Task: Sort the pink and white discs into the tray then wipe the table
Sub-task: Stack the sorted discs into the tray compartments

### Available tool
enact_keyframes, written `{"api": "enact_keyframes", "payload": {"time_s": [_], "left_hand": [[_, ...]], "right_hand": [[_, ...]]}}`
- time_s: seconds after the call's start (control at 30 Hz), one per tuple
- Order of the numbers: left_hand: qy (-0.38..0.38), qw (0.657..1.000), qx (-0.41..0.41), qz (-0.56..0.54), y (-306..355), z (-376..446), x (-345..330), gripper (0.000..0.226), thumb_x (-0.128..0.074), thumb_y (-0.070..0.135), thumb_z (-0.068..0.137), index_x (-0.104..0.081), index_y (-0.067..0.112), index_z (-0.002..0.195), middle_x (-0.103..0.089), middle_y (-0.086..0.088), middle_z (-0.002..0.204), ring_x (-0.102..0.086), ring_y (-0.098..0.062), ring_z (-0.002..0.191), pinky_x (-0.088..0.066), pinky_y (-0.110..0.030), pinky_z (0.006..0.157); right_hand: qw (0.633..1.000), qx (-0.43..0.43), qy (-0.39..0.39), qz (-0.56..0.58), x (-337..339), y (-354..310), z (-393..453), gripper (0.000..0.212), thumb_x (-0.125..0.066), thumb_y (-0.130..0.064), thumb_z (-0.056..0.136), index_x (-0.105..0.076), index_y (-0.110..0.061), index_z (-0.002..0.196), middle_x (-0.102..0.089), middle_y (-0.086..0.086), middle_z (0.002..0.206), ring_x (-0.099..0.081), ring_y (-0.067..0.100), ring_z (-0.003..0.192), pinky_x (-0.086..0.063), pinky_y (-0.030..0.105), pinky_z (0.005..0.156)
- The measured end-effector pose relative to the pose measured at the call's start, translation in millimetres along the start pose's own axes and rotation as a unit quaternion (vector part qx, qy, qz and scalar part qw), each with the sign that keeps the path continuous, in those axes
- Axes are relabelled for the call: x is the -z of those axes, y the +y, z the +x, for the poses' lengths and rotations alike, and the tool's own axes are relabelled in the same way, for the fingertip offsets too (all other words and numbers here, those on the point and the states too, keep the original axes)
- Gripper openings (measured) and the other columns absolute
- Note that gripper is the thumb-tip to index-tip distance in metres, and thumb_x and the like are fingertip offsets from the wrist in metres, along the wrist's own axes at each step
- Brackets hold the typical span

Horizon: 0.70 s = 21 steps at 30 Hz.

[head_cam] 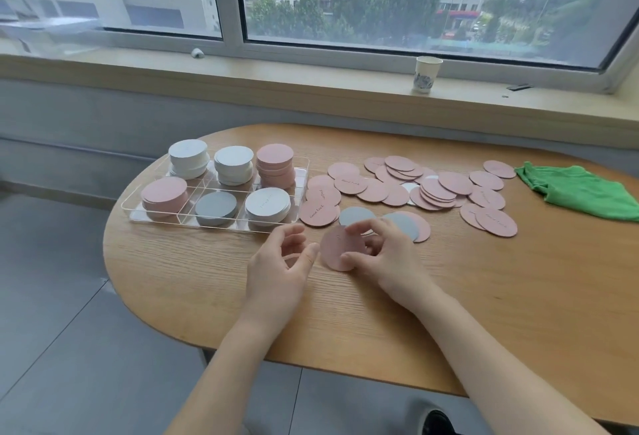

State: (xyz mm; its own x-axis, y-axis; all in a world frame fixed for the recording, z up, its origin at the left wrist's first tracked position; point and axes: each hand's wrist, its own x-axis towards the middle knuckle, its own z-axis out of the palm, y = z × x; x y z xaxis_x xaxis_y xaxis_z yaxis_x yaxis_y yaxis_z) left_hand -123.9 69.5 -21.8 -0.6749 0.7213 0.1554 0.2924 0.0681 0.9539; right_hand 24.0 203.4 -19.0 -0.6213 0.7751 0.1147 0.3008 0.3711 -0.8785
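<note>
My right hand (pixel 387 258) pinches a pink disc (pixel 337 251) between thumb and fingers, just above the table in front of me. My left hand (pixel 280 261) hovers beside the disc's left edge with its fingers loosely curled, holding nothing. Behind them stands a clear tray (pixel 138 208) with six compartments, each holding a stack of pink or white discs. Many loose pink discs (pixel 435 185), with a few white ones (pixel 356 216) among them, lie spread over the table to the right of the tray. A green cloth (pixel 581 190) lies at the table's far right.
The oval wooden table (pixel 484 296) ends close to my body and drops off at the left to a grey floor. Behind it runs a window sill with a paper cup (pixel 427 75) on it.
</note>
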Motion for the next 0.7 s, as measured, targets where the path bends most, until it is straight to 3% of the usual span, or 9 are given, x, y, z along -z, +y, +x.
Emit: {"api": "enact_keyframes", "payload": {"time_s": [0.07, 0.17, 0.27, 0.37, 0.47, 0.6, 0.7], "left_hand": [[-0.007, 1.0, 0.006, -0.018, 0, 1, 0, 0.036, -0.079, 0.027, 0.091, -0.067, 0.027, 0.125, -0.07, 0.012, 0.112, -0.066, 0.01, 0.098, -0.051, -0.009, 0.084], [-0.035, 0.996, 0.025, -0.073, 0, 2, 3, 0.044, -0.08, 0.034, 0.087, -0.067, 0.027, 0.128, -0.073, 0.011, 0.113, -0.069, 0.003, 0.104, -0.054, -0.016, 0.089], [-0.092, 0.979, 0.073, -0.169, 2, 5, 10, 0.046, -0.073, 0.037, 0.086, -0.069, 0.021, 0.129, -0.077, 0.0, 0.115, -0.071, -0.013, 0.11, -0.057, -0.033, 0.095], [-0.162, 0.943, 0.122, -0.265, 4, 6, 15, 0.034, -0.062, 0.025, 0.095, -0.07, 0.014, 0.126, -0.075, -0.011, 0.122, -0.07, -0.023, 0.111, -0.056, -0.048, 0.095], [-0.163, 0.945, 0.124, -0.257, 3, 7, 15, 0.028, -0.055, 0.01, 0.103, -0.072, 0.016, 0.125, -0.074, -0.01, 0.124, -0.069, -0.023, 0.112, -0.058, -0.046, 0.09], [-0.111, 0.931, 0.157, -0.31, 0, 9, 17, 0.029, -0.056, 0.01, 0.104, -0.067, 0.015, 0.13, -0.072, -0.022, 0.119, -0.07, -0.029, 0.108, -0.06, -0.05, 0.087], [-0.083, 0.91, 0.184, -0.363, 0, 7, 19, 0.031, -0.056, 0.01, 0.102, -0.061, 0.011, 0.133, -0.073, -0.022, 0.119, -0.068, -0.041, 0.118, -0.061, -0.053, 0.085]], "right_hand": [[0.994, 0.012, -0.01, 0.104, 1, -1, -3, 0.031, -0.082, -0.007, 0.08, -0.071, -0.028, 0.101, -0.073, 0.003, 0.106, -0.071, 0.018, 0.086, -0.056, 0.038, 0.08], [0.978, 0.026, -0.031, 0.205, 0, -6, -5, 0.02, -0.078, 0.005, 0.08, -0.066, -0.01, 0.086, -0.074, 0.004, 0.094, -0.071, 0.022, 0.091, -0.055, 0.041, 0.087], [0.971, 0.044, -0.06, 0.227, -8, -15, -2, 0.032, -0.084, 0.003, 0.075, -0.058, -0.016, 0.074, -0.069, 0.007, 0.088, -0.068, 0.023, 0.086, -0.056, 0.045, 0.085], [0.972, 0.063, -0.084, 0.212, -14, -21, 5, 0.035, -0.087, 0.0, 0.071, -0.056, -0.015, 0.075, -0.072, 0.005, 0.088, -0.071, 0.024, 0.085, -0.059, 0.042, 0.081], [0.977, 0.085, -0.084, 0.178, -12, -23, 19, 0.029, -0.09, -0.015, 0.066, -0.066, -0.015, 0.083, -0.072, 0.005, 0.088, -0.071, 0.019, 0.085, -0.059, 0.034, 0.081], [0.996, 0.089, 0.028, -0.007, -8, -17, 52, 0.024, -0.087, -0.031, 0.076, -0.075, -0.018, 0.093, -0.071, -0.015, 0.081, -0.062, -0.001, 0.076, -0.047, 0.018, 0.072], [0.989, 0.079, 0.02, -0.126, -15, -14, 80, 0.044, -0.086, -0.038, 0.077, -0.072, -0.016, 0.112, -0.069, -0.009, 0.103, -0.059, 0.005, 0.093, -0.045, 0.022, 0.084]]}}
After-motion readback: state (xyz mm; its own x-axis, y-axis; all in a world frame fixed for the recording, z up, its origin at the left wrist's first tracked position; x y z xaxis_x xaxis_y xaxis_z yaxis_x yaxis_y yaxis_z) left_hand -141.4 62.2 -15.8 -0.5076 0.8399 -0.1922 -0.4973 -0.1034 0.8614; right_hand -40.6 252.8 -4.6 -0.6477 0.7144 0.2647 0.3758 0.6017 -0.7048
